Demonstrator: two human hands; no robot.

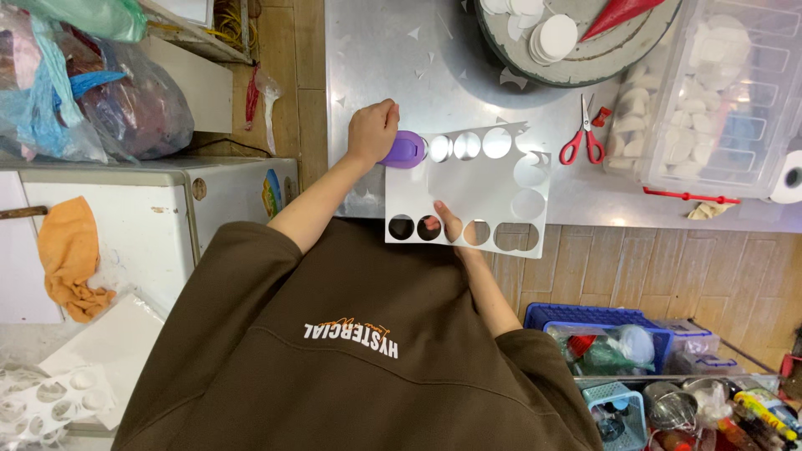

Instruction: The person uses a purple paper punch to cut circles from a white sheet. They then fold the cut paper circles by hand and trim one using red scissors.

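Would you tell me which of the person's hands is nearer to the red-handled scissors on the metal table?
Right. The right hand grips the white sheet's near edge, closer to the scissors. The left hand presses the purple punch, farther away.

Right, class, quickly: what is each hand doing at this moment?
Left hand: closed, pressing on the purple hole punch.
Right hand: holding the white sheet from beneath, thumb on top.

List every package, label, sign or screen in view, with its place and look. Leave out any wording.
Clear plastic bin: top right on the metal table, boxy, holding white cut shapes.
Plastic bags: top left, bulging, clear, blue and green.
Sticker: on the white cabinet's side, small, multicoloured.
Blue crate: lower right, rectangular, holding bagged items.
No screens or signs.
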